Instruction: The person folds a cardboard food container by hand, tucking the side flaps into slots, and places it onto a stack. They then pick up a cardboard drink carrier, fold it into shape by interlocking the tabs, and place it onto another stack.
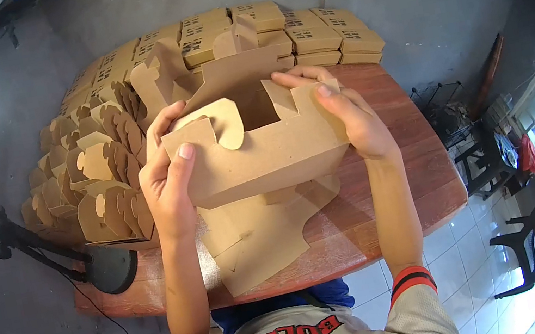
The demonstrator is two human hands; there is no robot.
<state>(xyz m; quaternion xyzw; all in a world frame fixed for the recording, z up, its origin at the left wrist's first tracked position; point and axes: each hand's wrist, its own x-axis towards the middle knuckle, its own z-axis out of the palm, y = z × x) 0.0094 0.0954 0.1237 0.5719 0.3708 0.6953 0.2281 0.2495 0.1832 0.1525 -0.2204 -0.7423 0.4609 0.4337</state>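
Between my hands is a partly folded brown cardboard box (272, 152), raised over the table with its top open and flaps standing up. My left hand (167, 167) grips its left end, thumb on the front wall and fingers behind a rounded flap (225, 121). At the right end, my right hand (351, 113) pinches the corner, thumb on the front panel and fingers over the top edge. Beneath the box lies a flat cardboard blank (260, 247) on the wooden table (418, 169). Parts of the fingers are hidden behind the cardboard.
Stacks of closed printed boxes (204, 31) line the table's back edge. Several opened cardboard pieces (96, 168) are piled at the left. A black stand base (112, 269) with an arm and cable is at the left edge. A dark chair (527, 239) stands on the right floor.
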